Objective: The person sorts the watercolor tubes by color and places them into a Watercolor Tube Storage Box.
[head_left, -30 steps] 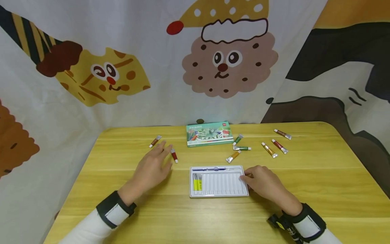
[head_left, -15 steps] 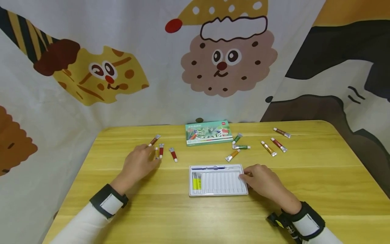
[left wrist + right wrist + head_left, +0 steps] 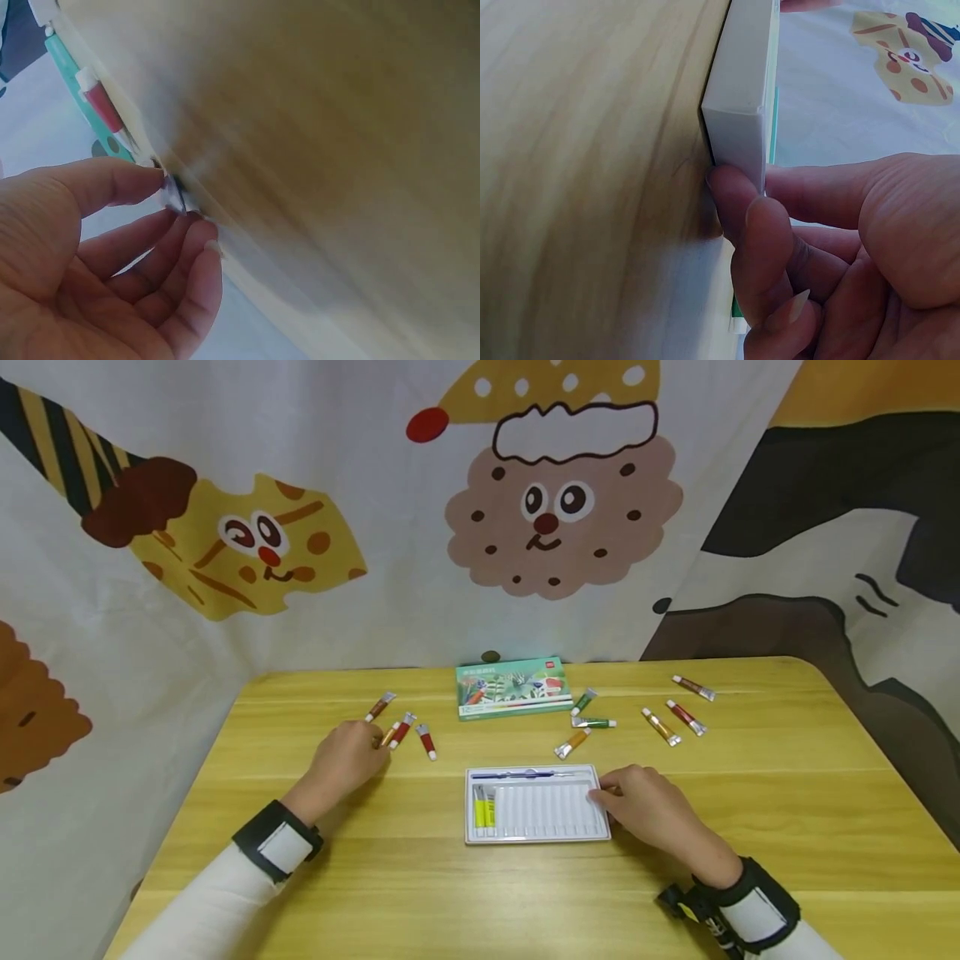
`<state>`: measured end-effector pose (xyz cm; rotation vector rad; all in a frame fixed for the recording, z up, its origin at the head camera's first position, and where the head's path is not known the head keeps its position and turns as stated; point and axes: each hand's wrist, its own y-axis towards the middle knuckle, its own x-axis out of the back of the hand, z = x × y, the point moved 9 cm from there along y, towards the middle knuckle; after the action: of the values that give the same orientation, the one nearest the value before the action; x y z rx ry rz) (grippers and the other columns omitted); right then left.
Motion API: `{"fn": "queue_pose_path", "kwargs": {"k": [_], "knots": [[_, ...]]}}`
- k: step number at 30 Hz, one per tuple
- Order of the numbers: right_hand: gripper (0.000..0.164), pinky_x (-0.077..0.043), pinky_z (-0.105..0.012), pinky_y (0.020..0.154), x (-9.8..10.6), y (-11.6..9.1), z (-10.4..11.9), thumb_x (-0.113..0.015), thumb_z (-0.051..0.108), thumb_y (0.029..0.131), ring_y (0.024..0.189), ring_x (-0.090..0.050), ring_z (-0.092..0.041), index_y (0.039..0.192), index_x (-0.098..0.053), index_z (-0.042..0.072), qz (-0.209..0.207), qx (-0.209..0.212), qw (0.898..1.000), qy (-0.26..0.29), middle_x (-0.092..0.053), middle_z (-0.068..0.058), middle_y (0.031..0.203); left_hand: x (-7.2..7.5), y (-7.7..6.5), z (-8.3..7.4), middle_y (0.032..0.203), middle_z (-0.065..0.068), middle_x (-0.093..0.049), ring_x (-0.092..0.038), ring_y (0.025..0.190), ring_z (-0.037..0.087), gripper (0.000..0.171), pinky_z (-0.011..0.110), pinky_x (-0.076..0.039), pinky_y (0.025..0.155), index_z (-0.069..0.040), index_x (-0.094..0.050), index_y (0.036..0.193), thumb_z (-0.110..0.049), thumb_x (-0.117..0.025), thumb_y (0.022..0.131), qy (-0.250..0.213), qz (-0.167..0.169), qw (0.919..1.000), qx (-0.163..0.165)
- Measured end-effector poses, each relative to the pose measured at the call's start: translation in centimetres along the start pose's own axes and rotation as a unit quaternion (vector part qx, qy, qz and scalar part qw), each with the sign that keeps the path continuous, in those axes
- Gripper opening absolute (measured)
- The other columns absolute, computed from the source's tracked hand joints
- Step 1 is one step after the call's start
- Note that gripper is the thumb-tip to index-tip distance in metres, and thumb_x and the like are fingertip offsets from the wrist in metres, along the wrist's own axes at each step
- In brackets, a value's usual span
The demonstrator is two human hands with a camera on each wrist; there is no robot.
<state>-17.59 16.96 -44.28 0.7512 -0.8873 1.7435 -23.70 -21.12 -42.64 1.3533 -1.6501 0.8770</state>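
Note:
My left hand (image 3: 345,760) pinches the silver crimped end of a small yellow-orange paint tube (image 3: 389,735) between thumb and fingers, low over the table. Against that tube lies a red paint tube (image 3: 402,732); another red tube (image 3: 427,742) is just to the right, and a brown tube (image 3: 380,706) sits behind. My right hand (image 3: 643,802) grips the right edge of a white plastic tray (image 3: 555,812), thumb at the rim and fingers against the side. Two yellow-labelled tubes (image 3: 485,811) fill the tray's left slots, and a blue paintbrush (image 3: 513,774) lies along its back.
A green paint box (image 3: 514,688) lies at the table's back. Right of it are two green tubes (image 3: 593,722) and an ochre tube (image 3: 573,743). Farther right lie a gold tube (image 3: 661,727), a red tube (image 3: 686,717) and a brown tube (image 3: 693,687). A printed curtain hangs behind.
My left hand has moved left from over the tubes and now pinches the yellow-orange one. The red tube beside it has turned, its crimped end swinging right. My right hand stays on the tray.

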Motion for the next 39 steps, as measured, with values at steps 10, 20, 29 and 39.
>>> {"fn": "queue_pose_path", "kwargs": {"k": [10,20,29,39], "knots": [[0.018,-0.038,-0.028,0.057,0.0,0.0,0.0,-0.074,0.013,0.098,0.065,-0.053,-0.014,0.108,-0.079,0.0,0.0,-0.001,1.0,0.0,-0.072,-0.001,0.087,-0.2,0.8,0.0,0.064,0.005,-0.051,-0.046,0.057,0.019,0.022,0.032,-0.035,0.052,-0.006,-0.06,0.067,-0.007,-0.072,0.085,0.035,0.014,0.9993,0.001],[0.019,-0.037,-0.027,0.055,0.2,-0.1,0.1,-0.074,0.013,0.098,0.064,-0.052,-0.014,0.108,-0.079,-0.001,-0.004,0.0,1.0,-0.002,-0.071,0.0,0.085,-0.2,1.2,-0.3,0.065,0.007,-0.056,-0.052,0.058,0.021,0.023,0.038,-0.043,0.05,-0.006,-0.062,0.068,-0.006,-0.072,0.088,0.105,0.003,0.9941,-0.027],[0.019,-0.038,-0.028,0.057,0.1,0.0,0.1,-0.073,0.013,0.098,0.065,-0.053,-0.014,0.109,-0.079,-0.001,-0.001,-0.003,1.0,0.002,-0.072,-0.001,0.086,2.0,0.1,-1.5,0.081,0.014,-0.062,-0.059,0.075,0.029,0.004,0.044,-0.051,0.065,0.007,-0.074,0.089,0.004,-0.076,0.091,0.06,-0.095,0.9907,-0.076],[0.018,-0.038,-0.028,0.057,0.0,0.1,0.1,-0.074,0.013,0.098,0.064,-0.052,-0.014,0.108,-0.079,0.0,-0.005,0.001,1.0,-0.002,-0.07,0.0,0.084,2.8,-2.1,-7.0,0.093,0.013,-0.068,-0.062,0.087,0.028,0.02,0.041,-0.056,0.076,0.007,-0.076,0.105,0.011,-0.08,0.086,0.012,-0.136,0.9704,-0.199]]}}
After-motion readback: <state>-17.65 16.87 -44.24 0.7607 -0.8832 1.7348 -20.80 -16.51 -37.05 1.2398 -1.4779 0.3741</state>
